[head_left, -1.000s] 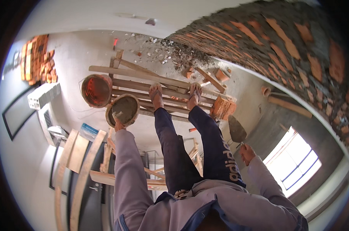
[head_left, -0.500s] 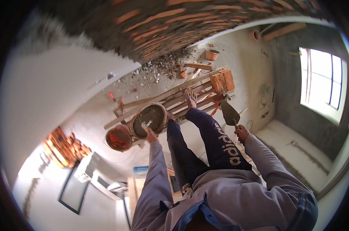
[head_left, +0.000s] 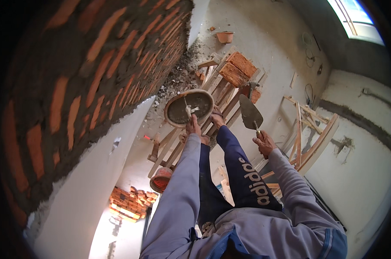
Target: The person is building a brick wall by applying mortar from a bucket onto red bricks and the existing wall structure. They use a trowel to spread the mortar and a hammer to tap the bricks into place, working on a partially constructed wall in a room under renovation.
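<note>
My left hand [head_left: 193,126] grips the rim of a round pan of grey mortar [head_left: 189,108], held out beside the brick wall [head_left: 96,77]. My right hand [head_left: 263,142] holds a pointed trowel [head_left: 250,113] by its handle, blade up and smeared with mortar. I stand on a scaffold of wooden planks [head_left: 221,93], my bare feet just beyond the pan. My legs in dark blue trousers [head_left: 234,172] run down the middle of the view.
A stack of orange bricks [head_left: 238,69] lies on the planks ahead. An orange bucket [head_left: 161,179] and a brick pile [head_left: 130,203] sit on the floor below. Wooden frames [head_left: 312,138] lean on the right wall. Rubble lies along the wall's foot.
The view has swung round, so the brick wall now fills the left side. The pan and trowel stay in my hands, raised a little closer to the wall.
</note>
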Demonstrator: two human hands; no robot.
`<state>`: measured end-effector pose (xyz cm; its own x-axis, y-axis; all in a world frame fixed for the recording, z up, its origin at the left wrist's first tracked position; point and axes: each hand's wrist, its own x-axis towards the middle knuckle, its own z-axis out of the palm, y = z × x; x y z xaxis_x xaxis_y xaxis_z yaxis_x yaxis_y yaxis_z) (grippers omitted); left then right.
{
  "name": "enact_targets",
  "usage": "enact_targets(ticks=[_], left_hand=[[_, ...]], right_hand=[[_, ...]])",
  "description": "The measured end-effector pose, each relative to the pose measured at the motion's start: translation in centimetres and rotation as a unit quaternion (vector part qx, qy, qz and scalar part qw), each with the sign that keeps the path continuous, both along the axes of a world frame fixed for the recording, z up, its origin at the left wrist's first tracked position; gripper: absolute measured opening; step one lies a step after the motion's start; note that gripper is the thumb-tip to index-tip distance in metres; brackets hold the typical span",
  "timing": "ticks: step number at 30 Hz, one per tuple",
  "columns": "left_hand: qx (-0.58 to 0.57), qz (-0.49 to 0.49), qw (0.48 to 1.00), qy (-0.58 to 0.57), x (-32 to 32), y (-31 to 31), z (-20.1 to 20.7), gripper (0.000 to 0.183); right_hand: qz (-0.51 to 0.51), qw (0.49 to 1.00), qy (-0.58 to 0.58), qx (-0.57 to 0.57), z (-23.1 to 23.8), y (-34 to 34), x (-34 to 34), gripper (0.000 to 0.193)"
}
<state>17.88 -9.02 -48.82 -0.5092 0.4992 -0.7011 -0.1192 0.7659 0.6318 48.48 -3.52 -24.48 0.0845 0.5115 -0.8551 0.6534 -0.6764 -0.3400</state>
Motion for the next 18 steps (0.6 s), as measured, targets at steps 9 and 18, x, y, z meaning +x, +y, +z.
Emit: enact_targets(ticks=[9, 18], left_hand=[[0.042, -0.1, 0.99, -0.089, 7.3, 11.8, -1.8, 0.056], [0.013, -0.124, 0.978, -0.165, 11.3, 14.7, 1.4, 0.043]], right_hand=[[0.204, 0.973, -0.07, 0.082, -9.4, 4.3, 1.7, 0.037], [0.242, 0.957, -0.155, 0.051, -16.6, 6.6, 2.0, 0.026]])
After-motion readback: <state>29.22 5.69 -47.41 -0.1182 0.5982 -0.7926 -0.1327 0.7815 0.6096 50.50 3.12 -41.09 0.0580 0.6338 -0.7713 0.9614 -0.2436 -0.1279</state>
